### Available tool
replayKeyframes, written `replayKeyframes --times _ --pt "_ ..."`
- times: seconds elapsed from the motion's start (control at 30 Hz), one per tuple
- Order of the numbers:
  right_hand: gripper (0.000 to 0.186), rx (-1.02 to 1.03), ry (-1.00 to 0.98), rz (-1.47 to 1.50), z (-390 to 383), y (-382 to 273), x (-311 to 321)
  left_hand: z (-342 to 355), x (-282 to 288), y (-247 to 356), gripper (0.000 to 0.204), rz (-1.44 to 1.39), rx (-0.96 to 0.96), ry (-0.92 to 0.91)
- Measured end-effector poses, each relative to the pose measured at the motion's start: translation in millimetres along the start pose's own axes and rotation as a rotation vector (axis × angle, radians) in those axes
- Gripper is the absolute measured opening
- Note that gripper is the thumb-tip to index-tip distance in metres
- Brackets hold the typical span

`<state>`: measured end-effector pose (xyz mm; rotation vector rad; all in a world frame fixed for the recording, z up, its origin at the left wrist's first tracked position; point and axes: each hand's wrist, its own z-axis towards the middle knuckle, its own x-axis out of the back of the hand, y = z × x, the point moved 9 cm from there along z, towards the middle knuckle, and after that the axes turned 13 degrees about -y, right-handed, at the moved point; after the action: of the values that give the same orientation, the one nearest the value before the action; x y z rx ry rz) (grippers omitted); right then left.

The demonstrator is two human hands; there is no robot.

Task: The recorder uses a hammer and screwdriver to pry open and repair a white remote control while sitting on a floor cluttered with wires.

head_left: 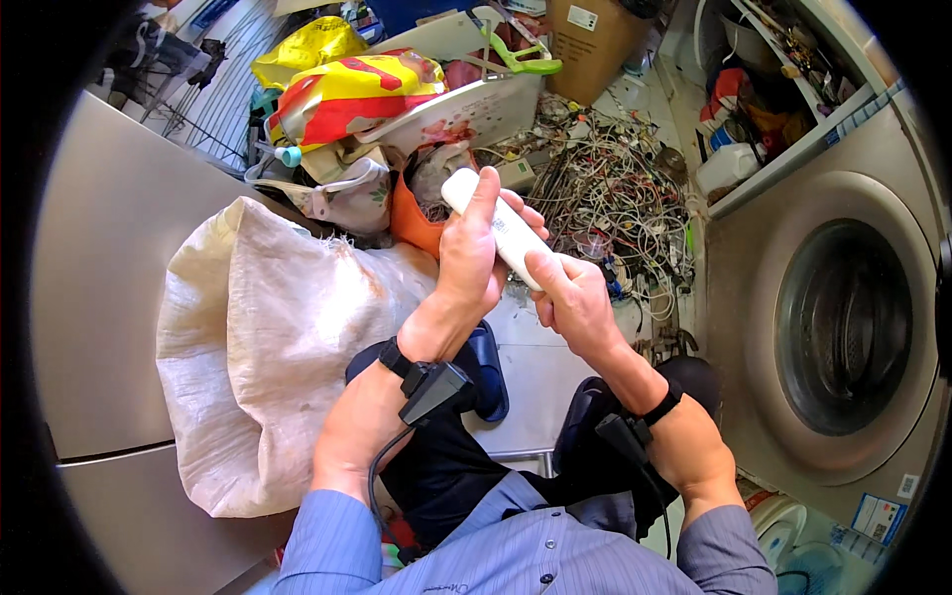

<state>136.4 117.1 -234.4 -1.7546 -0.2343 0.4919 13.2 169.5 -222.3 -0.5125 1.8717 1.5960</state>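
Observation:
A long white device (513,234) with rounded ends and a small printed label is held at a slant in front of me; its exact kind I cannot make out. My left hand (470,243) grips its upper part, the thumb lying along the near face and the other fingers behind. Around the lower right end closes my right hand (577,299), with its thumb on top. Beyond both hands spreads a big tangle of cables (615,188) on the floor.
At my left stands a large white woven sack (297,347) beside a grey metal cabinet (104,288). A front-loading washing machine (843,327) is close on my right. Ahead are a white tub (466,117), a yellow and red bag (357,94) and a cardboard box (592,50).

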Motion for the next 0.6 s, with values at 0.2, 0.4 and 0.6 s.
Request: replayKeyframes --times 0.2,0.4,0.6 --pt "0.039 0.109 0.078 -0.118 -7 -11 -2 4 -7 -1 0.045 -0.113 0.094 -0.041" --pt "0.032 0.047 0.063 -0.254 -3 -6 -1 8 15 -6 0.044 -0.137 0.072 -0.030" --pt "0.037 0.256 -0.033 -0.170 -6 -8 -7 3 15 -6 0.047 -0.068 0.042 0.047"
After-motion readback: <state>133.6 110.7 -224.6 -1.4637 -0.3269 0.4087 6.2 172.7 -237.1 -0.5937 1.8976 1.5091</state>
